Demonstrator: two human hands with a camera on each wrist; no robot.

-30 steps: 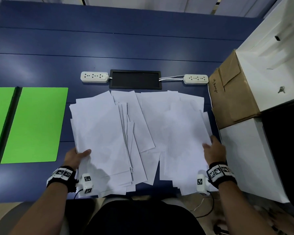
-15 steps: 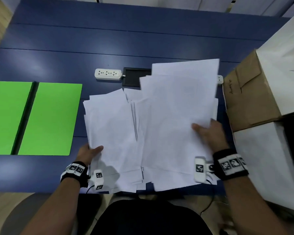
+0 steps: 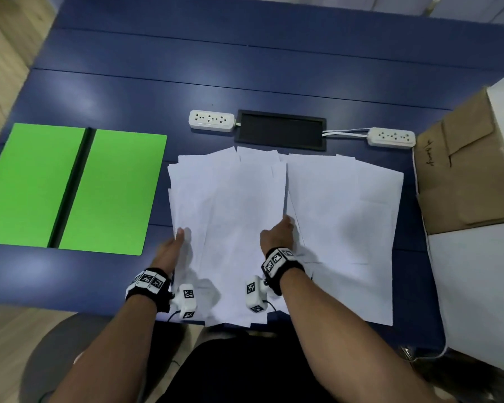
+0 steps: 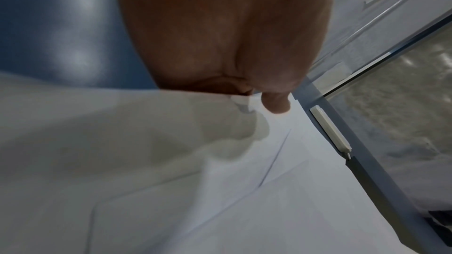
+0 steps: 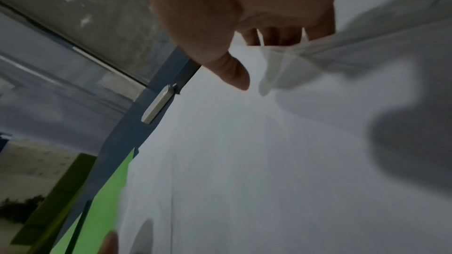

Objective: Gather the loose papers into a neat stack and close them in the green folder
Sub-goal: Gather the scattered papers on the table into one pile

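From my remote seat: loose papers (image 3: 274,222) fan along the desk's (image 3: 245,68) near edge, beside the open green folder (image 3: 70,187) at its left edge. My left hand (image 3: 170,251) and right hand (image 3: 277,235) pinch sheets; fingers hidden underneath.

Papers (image 3: 245,216) were thin matt white sheet, faintly translucent at lifted edges. Folder (image 3: 111,193) was smooth matt green card with a dark spine. Worktop (image 3: 245,74) was blue, semi-gloss, showing soft glare. Box (image 3: 460,181) was rough brown cardboard. Sockets (image 3: 211,120) were glossy white plastic.
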